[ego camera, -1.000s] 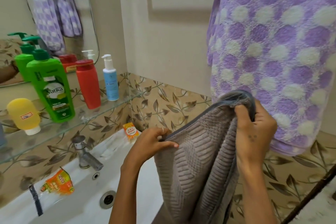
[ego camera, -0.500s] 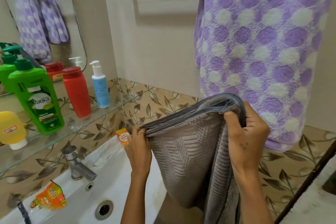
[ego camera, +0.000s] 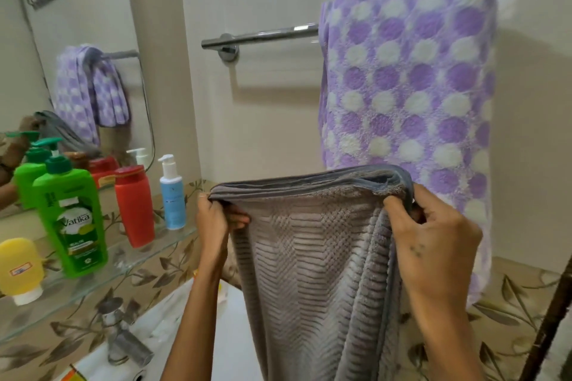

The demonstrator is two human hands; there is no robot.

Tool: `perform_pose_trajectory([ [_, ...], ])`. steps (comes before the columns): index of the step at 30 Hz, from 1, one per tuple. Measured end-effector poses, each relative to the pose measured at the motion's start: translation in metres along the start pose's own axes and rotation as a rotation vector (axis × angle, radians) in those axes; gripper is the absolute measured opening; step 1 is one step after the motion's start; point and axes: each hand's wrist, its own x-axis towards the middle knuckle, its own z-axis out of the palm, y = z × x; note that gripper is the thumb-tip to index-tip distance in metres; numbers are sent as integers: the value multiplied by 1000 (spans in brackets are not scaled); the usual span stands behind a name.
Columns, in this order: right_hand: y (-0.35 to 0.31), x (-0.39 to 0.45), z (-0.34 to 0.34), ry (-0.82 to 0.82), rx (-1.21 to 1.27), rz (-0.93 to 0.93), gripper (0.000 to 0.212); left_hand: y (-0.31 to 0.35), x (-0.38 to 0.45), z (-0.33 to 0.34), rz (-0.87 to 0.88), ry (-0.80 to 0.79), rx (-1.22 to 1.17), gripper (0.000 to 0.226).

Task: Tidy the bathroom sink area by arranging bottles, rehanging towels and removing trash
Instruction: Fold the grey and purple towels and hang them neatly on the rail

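Observation:
I hold a folded grey ribbed towel (ego camera: 312, 263) up by its top fold, stretched between both hands, and it hangs down over the sink edge. My left hand (ego camera: 213, 223) pinches its left corner. My right hand (ego camera: 433, 244) grips its right corner. The chrome towel rail (ego camera: 263, 37) is on the wall above the towel, its left half bare. A purple and white dotted towel (ego camera: 405, 102) hangs over the rail's right half, just behind my right hand.
A glass shelf (ego camera: 130, 260) at left carries a green Vatika bottle (ego camera: 72, 219), a red bottle (ego camera: 134, 204), a small blue pump bottle (ego camera: 171, 195) and a yellow tube (ego camera: 20, 269). Below are the tap (ego camera: 123, 340) and the white sink (ego camera: 229, 346). A mirror (ego camera: 71, 56) is behind.
Both hands have raised the grey towel and pulled its top fold wider and level. The view has tilted up, bringing the rail lower in frame.

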Motion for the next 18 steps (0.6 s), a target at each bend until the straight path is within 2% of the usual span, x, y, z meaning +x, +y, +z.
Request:
perform_pose_trajectory([
  [2,-6,12,-1,-46,93,62,20,18,5,-1,49,-25,-204,26],
  [5,-17,33,-1,-165,516,304,24,43,7,-5,184,-72,-288,13],
  [7,-24,48,0,-227,755,399,23,58,7,-9,274,-155,-186,41],
  [10,-33,69,6,-256,890,403,20,85,14,-14,393,-264,115,76],
  [12,-38,79,13,-224,888,351,18,103,24,-17,507,-318,420,98],
  [14,-40,85,20,-168,676,181,16,122,34,-23,585,-325,663,114],
  [15,-42,87,24,-170,531,72,26,132,38,-26,598,-287,754,118],
  [18,-51,84,36,-284,254,-264,78,160,42,-29,622,-81,910,118],
])
